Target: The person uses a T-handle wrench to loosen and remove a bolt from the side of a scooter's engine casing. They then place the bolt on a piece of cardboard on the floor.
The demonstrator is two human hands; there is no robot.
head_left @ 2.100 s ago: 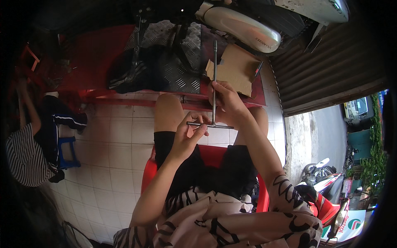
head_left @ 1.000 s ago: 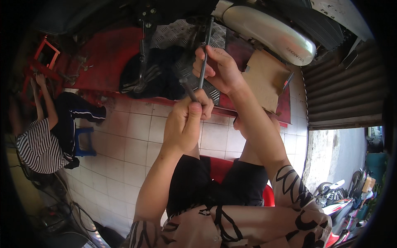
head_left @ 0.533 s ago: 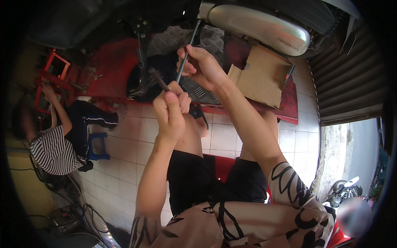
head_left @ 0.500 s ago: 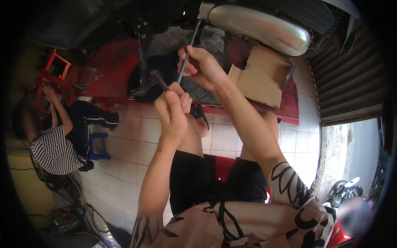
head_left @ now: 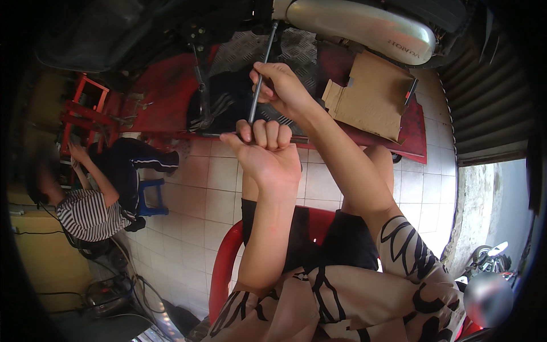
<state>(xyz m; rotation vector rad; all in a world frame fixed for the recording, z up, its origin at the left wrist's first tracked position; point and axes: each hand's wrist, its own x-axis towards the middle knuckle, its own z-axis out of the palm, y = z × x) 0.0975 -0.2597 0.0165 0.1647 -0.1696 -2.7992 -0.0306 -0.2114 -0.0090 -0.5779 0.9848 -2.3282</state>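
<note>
White tiles (head_left: pixel 216 188) run along a long red platform (head_left: pixel 162 91). Brown cardboard (head_left: pixel 367 97) lies near its front right corner. Above the front edge, the left hand (head_left: pixel 266 157) curls its fingers over the handle of 1 metal T-wrench (head_left: pixel 256 105). The right hand (head_left: pixel 285 88) pinches its rod, which points up to the motorbike (head_left: pixel 359 28).

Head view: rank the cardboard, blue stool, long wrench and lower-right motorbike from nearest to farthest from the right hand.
From the right hand:
1. Long wrench: between its thumb and fingers.
2. Cardboard: to its right.
3. Blue stool: off to its left, on the tiles.
4. Motorbike: far lower right, near the picture's edge.
</note>
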